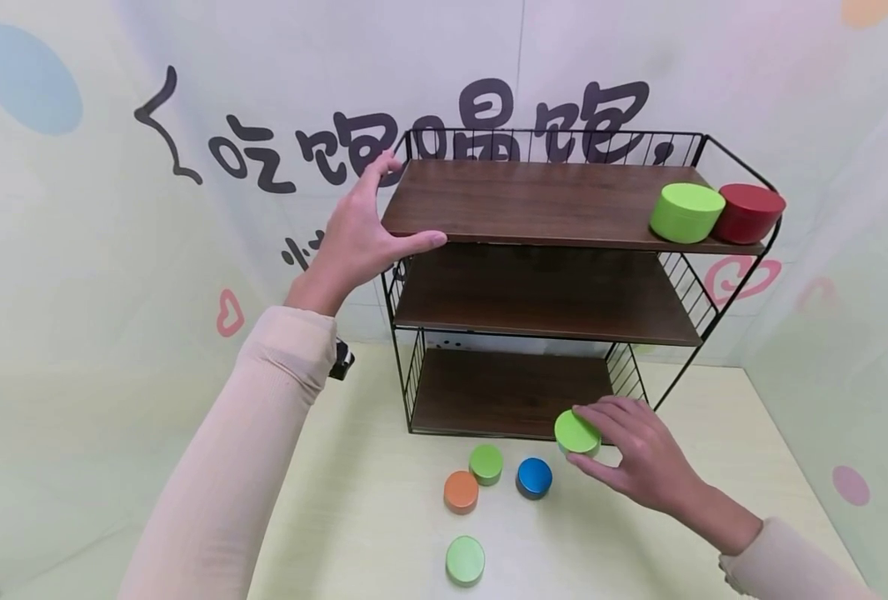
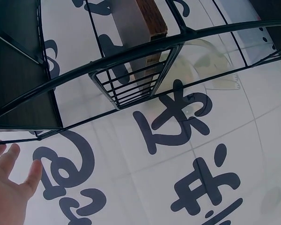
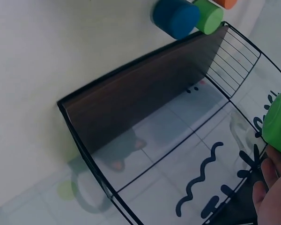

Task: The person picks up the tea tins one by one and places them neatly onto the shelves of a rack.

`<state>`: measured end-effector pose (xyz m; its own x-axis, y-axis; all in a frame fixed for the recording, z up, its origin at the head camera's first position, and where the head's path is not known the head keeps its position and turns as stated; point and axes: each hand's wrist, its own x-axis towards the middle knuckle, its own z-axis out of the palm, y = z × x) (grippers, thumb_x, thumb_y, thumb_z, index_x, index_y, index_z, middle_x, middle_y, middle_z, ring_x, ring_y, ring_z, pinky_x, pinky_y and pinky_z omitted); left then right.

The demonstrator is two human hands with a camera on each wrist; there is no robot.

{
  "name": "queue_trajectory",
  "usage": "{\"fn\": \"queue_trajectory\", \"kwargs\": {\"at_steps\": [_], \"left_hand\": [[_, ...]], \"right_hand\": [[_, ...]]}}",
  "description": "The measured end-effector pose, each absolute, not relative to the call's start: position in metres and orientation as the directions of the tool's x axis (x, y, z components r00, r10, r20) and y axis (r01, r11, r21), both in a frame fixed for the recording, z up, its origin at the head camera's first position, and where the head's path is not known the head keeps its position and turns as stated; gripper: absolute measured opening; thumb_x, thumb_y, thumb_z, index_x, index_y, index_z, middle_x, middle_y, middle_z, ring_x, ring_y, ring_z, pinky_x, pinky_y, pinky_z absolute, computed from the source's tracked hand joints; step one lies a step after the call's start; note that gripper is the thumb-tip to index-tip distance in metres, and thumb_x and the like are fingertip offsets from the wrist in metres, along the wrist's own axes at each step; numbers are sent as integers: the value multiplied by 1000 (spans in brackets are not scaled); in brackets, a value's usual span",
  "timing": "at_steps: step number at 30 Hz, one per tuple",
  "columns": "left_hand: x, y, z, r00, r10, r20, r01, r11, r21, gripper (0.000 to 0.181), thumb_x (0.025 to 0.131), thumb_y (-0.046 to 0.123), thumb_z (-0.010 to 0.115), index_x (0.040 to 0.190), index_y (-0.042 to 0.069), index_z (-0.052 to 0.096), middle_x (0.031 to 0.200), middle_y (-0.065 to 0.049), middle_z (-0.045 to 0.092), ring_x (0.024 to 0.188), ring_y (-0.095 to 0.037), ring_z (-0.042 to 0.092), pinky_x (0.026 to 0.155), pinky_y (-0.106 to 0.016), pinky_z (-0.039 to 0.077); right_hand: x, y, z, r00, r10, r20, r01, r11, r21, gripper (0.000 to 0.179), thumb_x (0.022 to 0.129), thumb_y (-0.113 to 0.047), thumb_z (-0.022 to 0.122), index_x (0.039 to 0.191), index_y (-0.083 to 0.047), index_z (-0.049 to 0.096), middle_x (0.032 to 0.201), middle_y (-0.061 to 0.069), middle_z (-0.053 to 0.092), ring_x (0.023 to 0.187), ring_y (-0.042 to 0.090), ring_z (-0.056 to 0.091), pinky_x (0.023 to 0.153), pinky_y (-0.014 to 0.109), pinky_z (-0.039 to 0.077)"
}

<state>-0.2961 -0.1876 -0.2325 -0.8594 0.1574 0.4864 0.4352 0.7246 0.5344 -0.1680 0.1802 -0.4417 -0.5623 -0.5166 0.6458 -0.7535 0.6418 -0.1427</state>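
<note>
Head view: R hand (image 1: 642, 450) is pinching a lime-green, smooth round canister (image 1: 577, 433) btwn thumb and fingers, so it's clamped on that one. The canister is showing up by the front edge of the bottom shelf (image 1: 511, 392), right of its middle; can't tell from the pics if it's touching the wood. L hand (image 1: 354, 233) is spreading its thumb and fingers well apart around the L front corner of the dark brown wooden top shelf (image 1: 526, 200), thumb lying along the front edge; can't tell how firmly it's touching.

Near the R hand, a shiny blue round canister (image 1: 534, 477) is standing on the pale yellow tabletop (image 1: 361, 517). Further L, a mid-green round canister (image 1: 486, 464) is sitting w/ an orange round one (image 1: 461, 492) right beside it, and a pale green round canister (image 1: 465, 560) is standing apart, closer to the cam.

Up on the top shelf, R front corner, a second lime-green canister (image 1: 687, 212) and a dark red round canister (image 1: 749, 214) are sitting side by side. Black wire rails (image 1: 740, 162) are framing the shelves, and behind, a whitish backdrop (image 1: 444, 50) is displaying big black Chinese characters, plus pink hearts etc.
</note>
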Motion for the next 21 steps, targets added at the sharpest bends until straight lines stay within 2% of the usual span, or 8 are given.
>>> {"fn": "queue_trajectory", "kwargs": {"at_steps": [4, 10, 13, 21], "left_hand": [[-297, -187, -232, -858, 160, 488, 439, 722, 535, 120, 67, 63, 83, 160, 21, 20, 153, 12, 38, 141, -7, 33, 114, -33, 30], [-297, -186, -233, -857, 160, 489, 440, 721, 536, 119, 67, 63, 83, 159, 21, 21, 153, 12, 39, 140, -6, 33, 114, -32, 30], [-297, -186, -232, -858, 159, 489, 440, 720, 537, 119, 66, 63, 83, 159, 21, 21, 154, 13, 38, 141, -5, 33, 114, -31, 29], [-298, -186, -232, -860, 157, 486, 435, 722, 537, 119, 67, 62, 84, 159, 20, 22, 156, 14, 34, 142, -5, 31, 114, -31, 29]], "right_hand": [[-170, 180, -433, -549, -516, 657, -758, 638, -133, 62, 88, -59, 65, 116, -5, 72, 107, 9, 72, 104, 28, 61, 84, 47, 51], [-174, 182, -423, -505, -508, 698, -772, 627, -102, 65, 92, -62, 57, 115, -3, 72, 105, 10, 72, 102, 29, 61, 78, 46, 51], [-176, 182, -415, -469, -504, 725, -781, 621, -73, 65, 93, -61, 56, 115, -3, 72, 104, 11, 72, 100, 30, 62, 77, 45, 50], [-188, 179, -387, -371, -487, 791, -798, 602, -3, 63, 94, -58, 57, 115, -1, 72, 106, 15, 72, 101, 36, 62, 85, 43, 44]]}}
